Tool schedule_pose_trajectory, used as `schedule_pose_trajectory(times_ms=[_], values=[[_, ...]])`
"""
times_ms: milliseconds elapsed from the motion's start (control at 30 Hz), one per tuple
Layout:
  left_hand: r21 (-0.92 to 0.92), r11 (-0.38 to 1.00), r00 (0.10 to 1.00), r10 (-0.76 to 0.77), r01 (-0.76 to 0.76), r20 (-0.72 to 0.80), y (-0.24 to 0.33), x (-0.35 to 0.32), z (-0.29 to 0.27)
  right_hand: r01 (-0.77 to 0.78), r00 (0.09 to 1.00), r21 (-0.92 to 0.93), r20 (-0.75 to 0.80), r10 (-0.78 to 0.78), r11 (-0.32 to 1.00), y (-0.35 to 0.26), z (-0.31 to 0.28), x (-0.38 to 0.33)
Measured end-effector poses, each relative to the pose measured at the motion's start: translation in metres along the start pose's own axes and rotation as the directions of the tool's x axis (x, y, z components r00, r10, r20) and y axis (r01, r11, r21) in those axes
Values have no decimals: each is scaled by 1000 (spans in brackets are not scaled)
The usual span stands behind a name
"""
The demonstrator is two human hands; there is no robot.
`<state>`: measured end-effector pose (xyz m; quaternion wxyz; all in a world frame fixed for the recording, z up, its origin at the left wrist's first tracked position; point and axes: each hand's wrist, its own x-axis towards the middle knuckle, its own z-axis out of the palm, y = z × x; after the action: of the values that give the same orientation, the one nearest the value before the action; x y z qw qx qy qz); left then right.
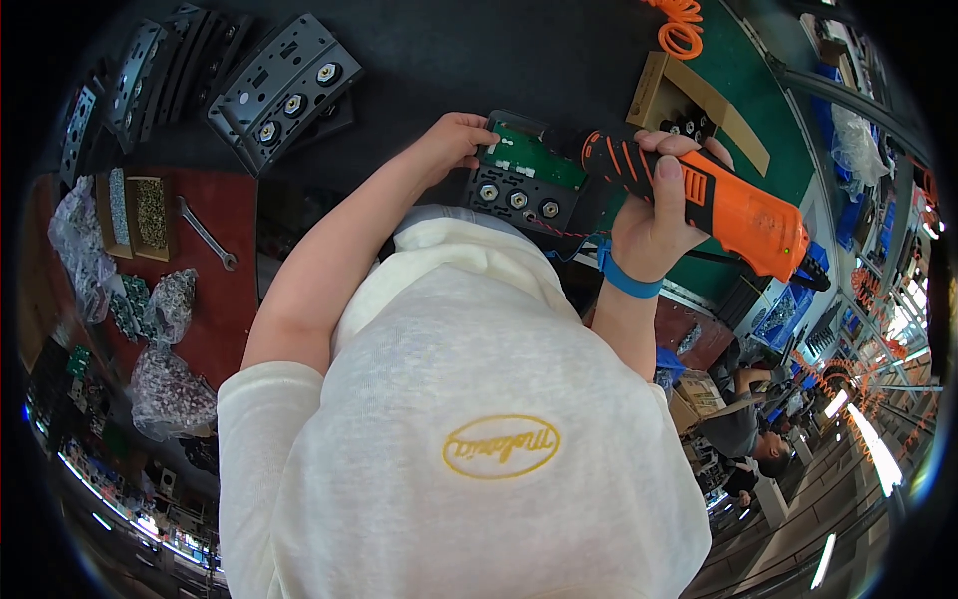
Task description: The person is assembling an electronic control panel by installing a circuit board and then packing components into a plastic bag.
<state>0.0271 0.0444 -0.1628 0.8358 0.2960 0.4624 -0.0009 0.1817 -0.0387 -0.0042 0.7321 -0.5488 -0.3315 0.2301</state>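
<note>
Nearest, in the middle and right of the frame, the right hand (654, 215), a blue strap (631, 282) at its wrist, is wrapped around an orange-and-black power driver (748, 220). The driver's long axis slants from lower right to upper left, so its nose points at the right end of a green circuit board (539, 160); that relation looks the decisive one. The board sits above the frame's centre on a dark panel (534, 206) with three round fittings along its lower side, its own long axis dipping to the right. The left hand (457, 140), well apart from the right, has its fingertips at the board's left end, close against it; whether they pinch or merely rest, I cannot tell. The driver's tip cannot be made out, nor any contact with the board, and the tool's body covers part of the right fingers. Farther off, a cardboard box (740, 122) stands at upper right, and more dark panels (284, 90) lie at upper left, some cut by the dark fisheye rim.
</note>
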Motion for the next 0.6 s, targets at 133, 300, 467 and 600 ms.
schedule_pose_trajectory(times_ms=[133,300,467,600], values=[[-5,1000,1000,-4,4,9,0,0,0,6,1000,2,19,-6,1000,4,5,-1],[3,1000,1000,-10,10,-4,1,-1,2,25,998,-2,54,-25,1000,3,11,-3],[21,999,999,35,-35,-37,-3,1,5,83,971,-55,227,-68,995,2,30,-13],[43,997,995,69,-66,-74,-3,0,7,102,933,-102,356,-59,990,2,41,-11]])
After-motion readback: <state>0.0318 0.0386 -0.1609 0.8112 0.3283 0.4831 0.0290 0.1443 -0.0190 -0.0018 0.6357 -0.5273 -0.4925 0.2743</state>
